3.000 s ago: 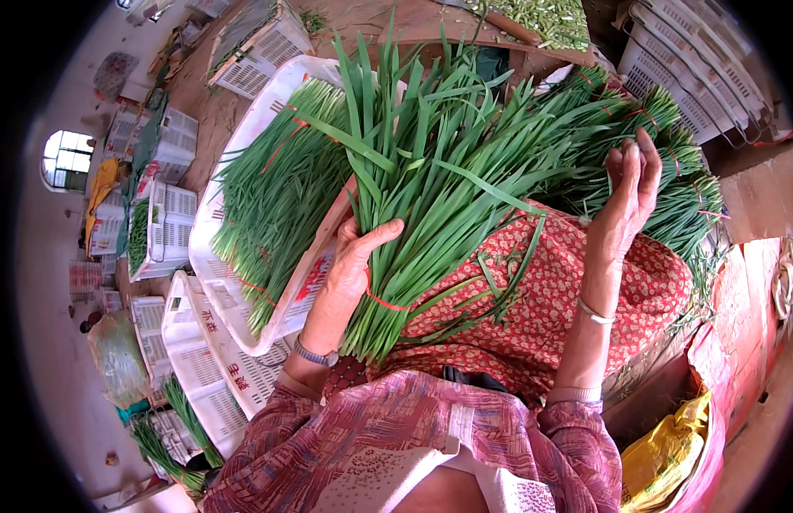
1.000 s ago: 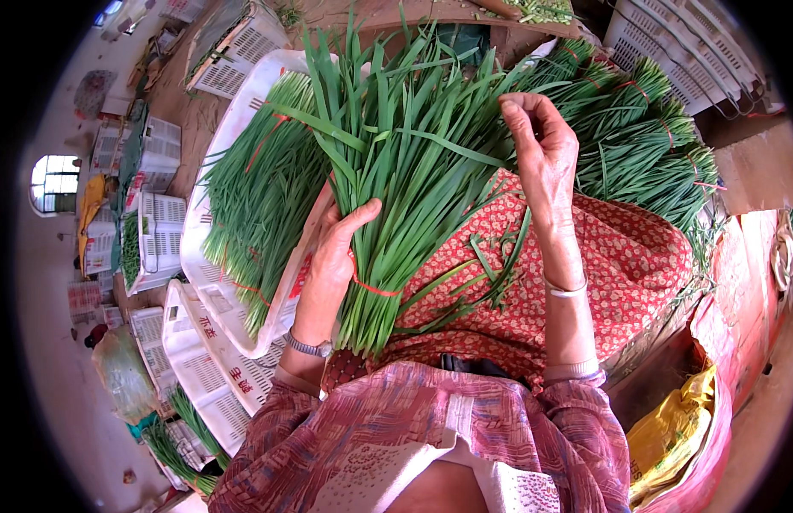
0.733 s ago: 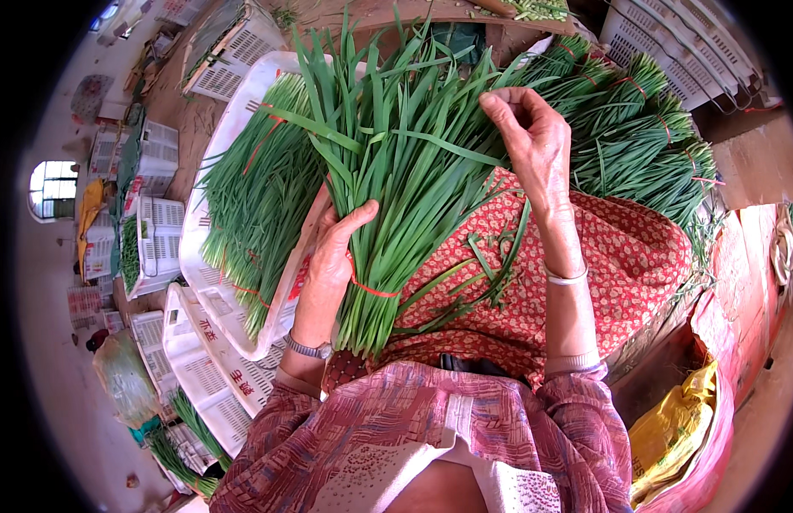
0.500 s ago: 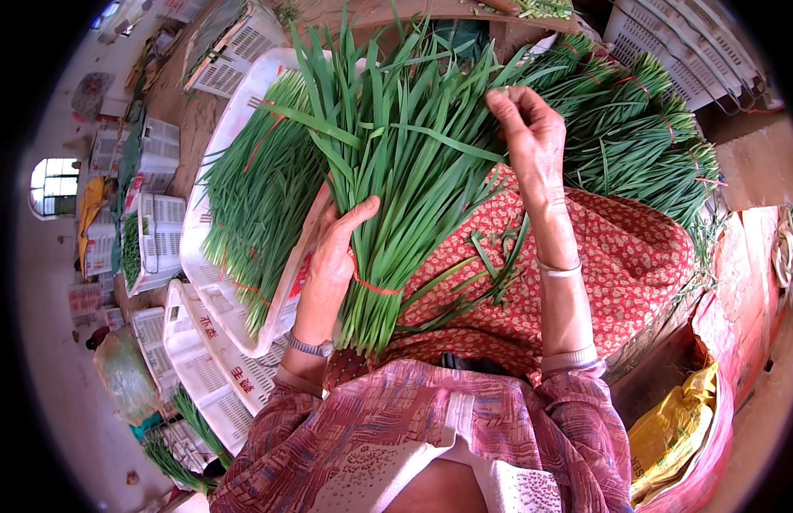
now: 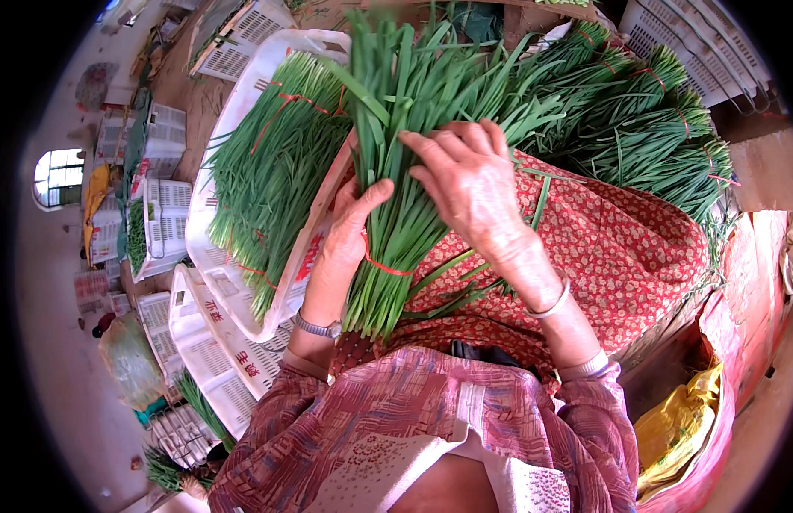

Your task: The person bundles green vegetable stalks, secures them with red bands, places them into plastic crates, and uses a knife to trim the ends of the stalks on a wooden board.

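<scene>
A bunch of garlic chives (image 5: 396,197), long flat green leaves, stands tilted over my lap with its cut ends toward me. A red band (image 5: 388,267) circles it near the stem end. My left hand (image 5: 349,227) is closed around the bunch's left side just above the band, thumb across the front. Across the leaves from the right lies my right hand (image 5: 469,175), its index finger and thumb apart and touching the leaves. Part of its fingers is hidden behind the hand. Loose chive leaves (image 5: 456,295) rest on the red flowered cloth (image 5: 610,248) over my lap.
At my left, a white plastic crate (image 5: 200,205) holds banded chives (image 5: 277,162); another white crate (image 5: 191,333) sits below it. Several banded bunches (image 5: 644,145) are piled at the far right. A yellow bag (image 5: 678,427) lies at the lower right, and more crates (image 5: 164,222) stand farther left.
My right hand has come down and left from the leaf tips at the bunch's right side onto its middle. The leaves are drawn closer together. My left hand keeps its hold.
</scene>
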Demonstrator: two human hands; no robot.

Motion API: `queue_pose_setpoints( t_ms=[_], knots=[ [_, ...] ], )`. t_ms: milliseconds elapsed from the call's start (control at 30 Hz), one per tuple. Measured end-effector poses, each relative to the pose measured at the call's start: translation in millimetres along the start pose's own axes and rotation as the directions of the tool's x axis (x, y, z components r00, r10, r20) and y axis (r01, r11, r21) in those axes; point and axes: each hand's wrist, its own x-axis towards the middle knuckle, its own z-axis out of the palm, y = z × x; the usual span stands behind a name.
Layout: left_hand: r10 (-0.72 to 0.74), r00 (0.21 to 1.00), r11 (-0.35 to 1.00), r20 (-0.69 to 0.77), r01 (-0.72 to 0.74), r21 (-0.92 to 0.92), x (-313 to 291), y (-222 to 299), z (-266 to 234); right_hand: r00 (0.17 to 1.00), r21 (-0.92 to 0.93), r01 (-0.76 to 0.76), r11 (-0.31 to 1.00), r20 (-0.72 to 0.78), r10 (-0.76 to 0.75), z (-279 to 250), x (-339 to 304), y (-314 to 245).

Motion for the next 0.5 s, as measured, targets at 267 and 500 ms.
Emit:
queue_pose_setpoints(
  t_ms=[267,500],
  knots=[
    [0.0,1.0,0.986,0.028,-0.004,0.164,6,-22,-28,0.994,0.14,0.099,0.985,0.033,-0.105,7,13,-14],
    [-0.092,0.984,0.988,-0.155,0.07,-0.138,14,-23,-54,0.943,-0.071,0.081,0.994,0.329,-0.054,4,-45,34]
  ],
)
